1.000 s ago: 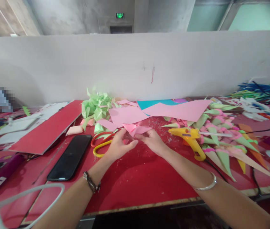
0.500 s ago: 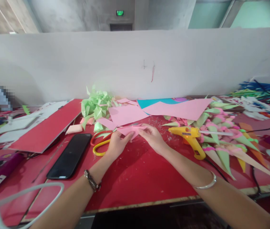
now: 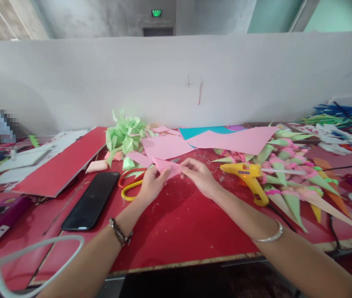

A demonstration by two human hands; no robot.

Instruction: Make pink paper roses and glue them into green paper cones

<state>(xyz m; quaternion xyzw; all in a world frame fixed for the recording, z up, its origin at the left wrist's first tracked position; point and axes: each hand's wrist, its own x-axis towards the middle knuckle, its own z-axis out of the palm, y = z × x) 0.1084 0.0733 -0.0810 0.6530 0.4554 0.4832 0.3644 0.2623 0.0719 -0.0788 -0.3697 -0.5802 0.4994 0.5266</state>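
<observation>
Left fingers [image 3: 165, 174], right fingers [image 3: 192, 167] — pinching pink paper [image 3: 161, 164]

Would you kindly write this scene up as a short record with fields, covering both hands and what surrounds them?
Left hand: holding a small pink paper piece, thumb on top
Right hand: fingers at that piece's right end
Beside left hand: scissors with red and yellow handles; black phone
Right of right hand: yellow glue gun; green and pink paper cones
Beyond hands: larger pink sheets; crumpled green paper
Surface: red tabletop
</observation>
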